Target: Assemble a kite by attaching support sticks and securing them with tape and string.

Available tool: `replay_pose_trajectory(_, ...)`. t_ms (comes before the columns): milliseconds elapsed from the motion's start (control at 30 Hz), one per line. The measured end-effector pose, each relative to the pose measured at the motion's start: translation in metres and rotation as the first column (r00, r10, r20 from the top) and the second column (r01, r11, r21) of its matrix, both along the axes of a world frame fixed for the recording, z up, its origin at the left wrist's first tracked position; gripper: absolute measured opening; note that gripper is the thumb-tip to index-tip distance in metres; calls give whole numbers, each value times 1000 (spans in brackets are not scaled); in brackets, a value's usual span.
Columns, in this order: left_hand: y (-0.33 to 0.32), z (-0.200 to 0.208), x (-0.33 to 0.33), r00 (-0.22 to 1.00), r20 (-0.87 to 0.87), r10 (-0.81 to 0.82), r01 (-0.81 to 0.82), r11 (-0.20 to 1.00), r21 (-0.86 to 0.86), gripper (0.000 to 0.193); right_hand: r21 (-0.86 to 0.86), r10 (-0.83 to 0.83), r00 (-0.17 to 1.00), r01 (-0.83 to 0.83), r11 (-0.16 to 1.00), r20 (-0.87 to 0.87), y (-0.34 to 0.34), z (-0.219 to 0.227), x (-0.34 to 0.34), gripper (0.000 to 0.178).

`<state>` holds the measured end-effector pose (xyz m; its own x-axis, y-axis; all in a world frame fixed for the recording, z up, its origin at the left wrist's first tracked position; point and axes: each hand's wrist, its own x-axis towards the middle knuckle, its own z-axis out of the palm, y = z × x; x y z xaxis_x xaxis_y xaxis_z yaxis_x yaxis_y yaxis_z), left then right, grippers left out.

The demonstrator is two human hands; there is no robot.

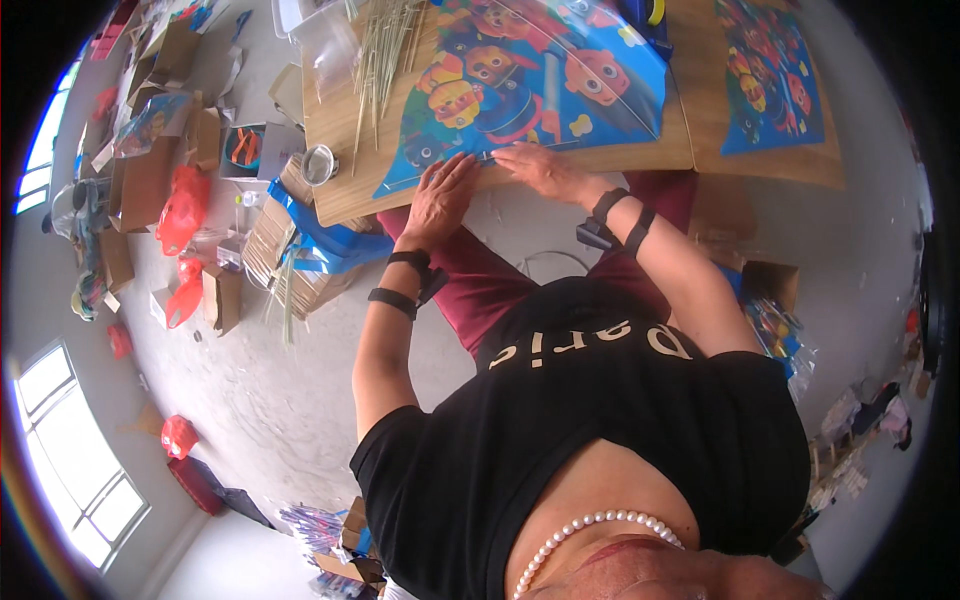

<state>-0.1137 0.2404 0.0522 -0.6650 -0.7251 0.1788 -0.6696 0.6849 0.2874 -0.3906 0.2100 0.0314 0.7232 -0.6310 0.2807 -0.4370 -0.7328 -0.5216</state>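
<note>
A blue kite sheet (545, 95) printed with cartoon figures lies on the wooden table, its near edge along the table's front. A thin white rod (590, 50) crosses it, and another thin strip runs along the near edge. My left hand (442, 200) rests at that edge with its fingers stretched out over the kite. Just to its right, my right hand (545, 172) lies flat on the same edge, fingers extended toward the left one. The fingertips of both hands are close together. Whatever may be under the fingers is hidden.
A bundle of thin sticks (385, 60) and a small round bowl (319, 165) are on the table's left. A second printed sheet (770, 85) lies on the right. Cartons (145, 185) and red bags (183, 210) crowd the floor at left. A blue bag (335, 245) stands below the table.
</note>
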Motion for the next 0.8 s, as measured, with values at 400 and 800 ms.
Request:
replay_pose_trajectory(400, 24, 9, 97, 980, -8, 200, -200, 980, 23, 48, 29, -192, 978, 195, 980, -85, 17, 9, -146, 36)
replay_pose_trajectory(800, 39, 3, 94, 908, -66, 413, -408, 910, 80, 44, -8, -396, 914, 397, 918, -91, 39, 24, -195, 35)
